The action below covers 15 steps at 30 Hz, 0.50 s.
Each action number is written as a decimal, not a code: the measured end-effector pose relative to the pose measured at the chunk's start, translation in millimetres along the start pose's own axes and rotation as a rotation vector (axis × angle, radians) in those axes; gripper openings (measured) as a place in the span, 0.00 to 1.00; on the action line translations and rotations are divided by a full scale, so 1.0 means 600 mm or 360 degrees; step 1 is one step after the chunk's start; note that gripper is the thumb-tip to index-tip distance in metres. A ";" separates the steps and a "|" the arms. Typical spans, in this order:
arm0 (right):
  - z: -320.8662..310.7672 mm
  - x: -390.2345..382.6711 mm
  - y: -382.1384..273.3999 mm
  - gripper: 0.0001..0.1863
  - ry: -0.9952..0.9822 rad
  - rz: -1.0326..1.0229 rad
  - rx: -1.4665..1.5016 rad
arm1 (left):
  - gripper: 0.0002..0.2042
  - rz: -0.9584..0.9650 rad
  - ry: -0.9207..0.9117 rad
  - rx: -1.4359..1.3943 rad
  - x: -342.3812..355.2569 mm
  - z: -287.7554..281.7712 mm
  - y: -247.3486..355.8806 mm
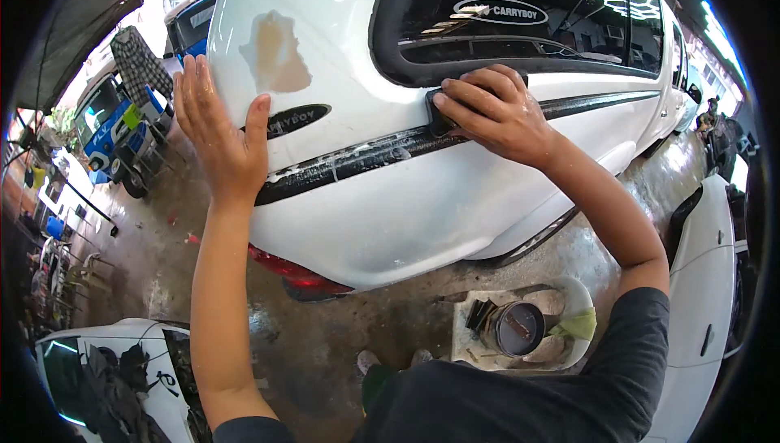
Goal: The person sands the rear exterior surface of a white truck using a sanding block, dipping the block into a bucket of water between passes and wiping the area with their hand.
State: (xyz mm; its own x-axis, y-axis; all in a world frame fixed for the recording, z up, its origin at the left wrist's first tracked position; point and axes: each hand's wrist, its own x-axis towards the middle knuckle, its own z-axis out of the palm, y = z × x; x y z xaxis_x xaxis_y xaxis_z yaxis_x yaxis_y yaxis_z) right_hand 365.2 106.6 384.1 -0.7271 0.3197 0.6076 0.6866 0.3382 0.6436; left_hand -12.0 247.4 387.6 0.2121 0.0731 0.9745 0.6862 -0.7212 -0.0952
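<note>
My left hand [221, 136] lies open against the rear corner of a white vehicle body [382, 232], its fingers stretched upward and the thumb apart. Beside the thumb sits a dark oval badge [299, 121]. My right hand [508, 118] is closed around a small black block [439, 115], which is pressed to the panel just under the side window [504, 33]. The block overlaps the upper edge of a wet black strip [366, 157] with whitish suds on it. Its working face is hidden. Above the badge, a tan and grey bare patch [279, 53] shows in the white paint.
A white plastic chair [578, 313] stands below my right arm, with a round dark tub [518, 329] of liquid and a green cloth [575, 325] on it. A white car [703, 280] is close on the right. Blue vehicles [101, 130] stand far left. The floor [325, 337] looks wet.
</note>
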 end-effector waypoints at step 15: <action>0.011 0.031 -0.019 0.28 0.0028 0.0041 0.0021 | 0.37 0.0056 -0.0071 0.0011 0.000 -0.004 0.003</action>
State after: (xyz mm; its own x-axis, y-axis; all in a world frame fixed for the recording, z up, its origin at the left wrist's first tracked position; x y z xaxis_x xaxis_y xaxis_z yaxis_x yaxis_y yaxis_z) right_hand 343.8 114.3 385.0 -0.7091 0.3129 0.6319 0.7047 0.3420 0.6216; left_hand -12.4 244.3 387.9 0.2668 0.0783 0.9606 0.6826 -0.7189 -0.1310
